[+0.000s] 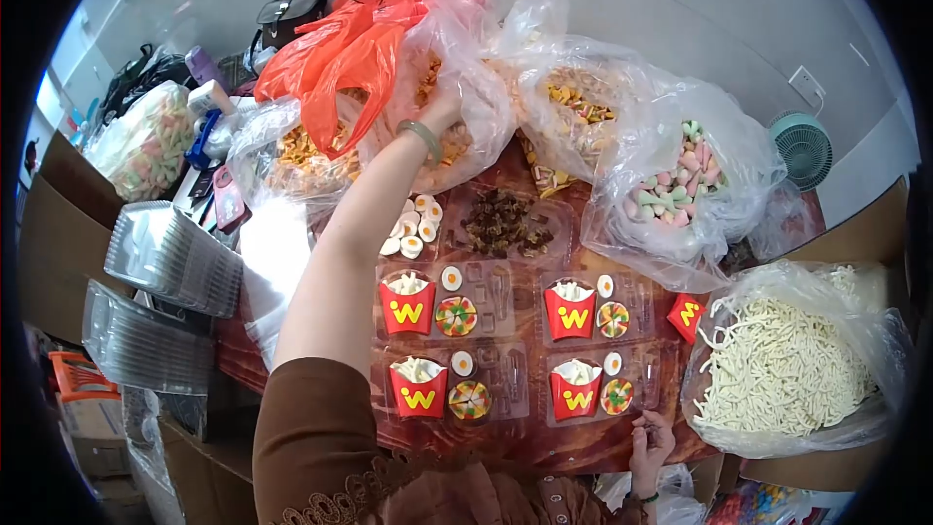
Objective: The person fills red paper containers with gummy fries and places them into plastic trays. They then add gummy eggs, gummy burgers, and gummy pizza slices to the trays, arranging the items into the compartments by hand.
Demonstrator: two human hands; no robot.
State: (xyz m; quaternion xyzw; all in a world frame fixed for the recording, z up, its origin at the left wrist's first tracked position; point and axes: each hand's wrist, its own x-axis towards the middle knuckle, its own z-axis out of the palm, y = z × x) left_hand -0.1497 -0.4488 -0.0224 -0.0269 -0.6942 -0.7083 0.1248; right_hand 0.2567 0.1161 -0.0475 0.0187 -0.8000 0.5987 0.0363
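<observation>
My left hand [445, 109] reaches into a clear plastic bag [486, 126] of small orange pieces at the back; its fingers are hidden inside. Near the front edge of the table, my right hand [651, 439] hangs with curled fingers, close to the lower right tray. Four clear trays each hold a red carton of white sticks [406, 303], an egg-shaped candy [452, 278] and a round colourful pizza-like candy [456, 315]. Behind them lie a pile of egg candies [420, 224] and a container of dark brown pieces [503, 224].
Stacked clear trays [175, 258] stand at the left. Open bags hold pink-green candies [685, 175] and white sticks [787, 360] at the right. A red bag [340, 68] hangs over the back bags. A green fan [802, 151] stands at the back right.
</observation>
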